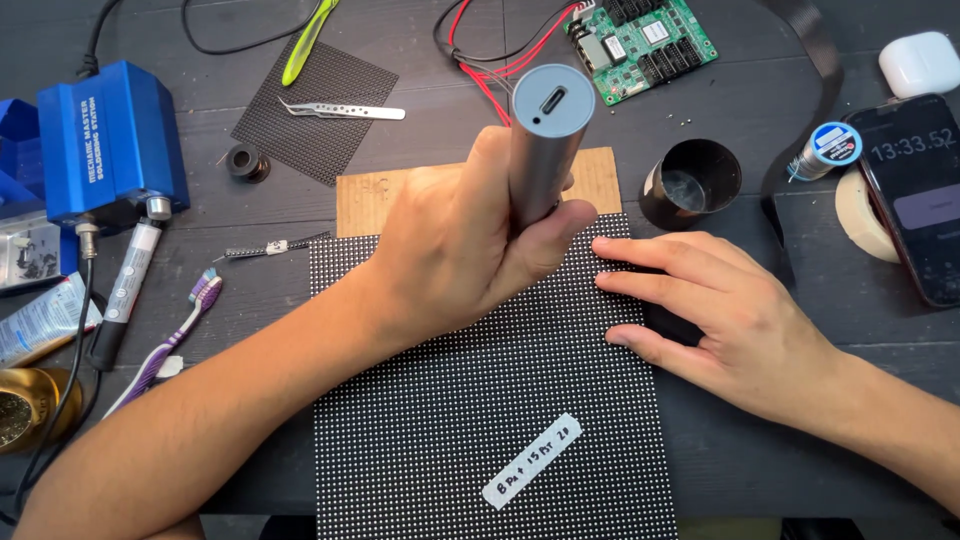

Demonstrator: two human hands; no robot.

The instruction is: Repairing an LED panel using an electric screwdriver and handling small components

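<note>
My left hand is closed around a grey metal cylinder tool, held upright with its socketed end facing up, over the top edge of a black dotted LED panel. My right hand rests flat on the panel's right edge, fingers spread and pressing down, holding nothing. A white label strip lies on the panel near its lower middle. A tan board sits under the panel's far edge.
Blue soldering station and toothbrush at left. A smaller dotted panel with tweezers, a green circuit board with red wires, a black cup, solder spool, phone and white case lie behind and right.
</note>
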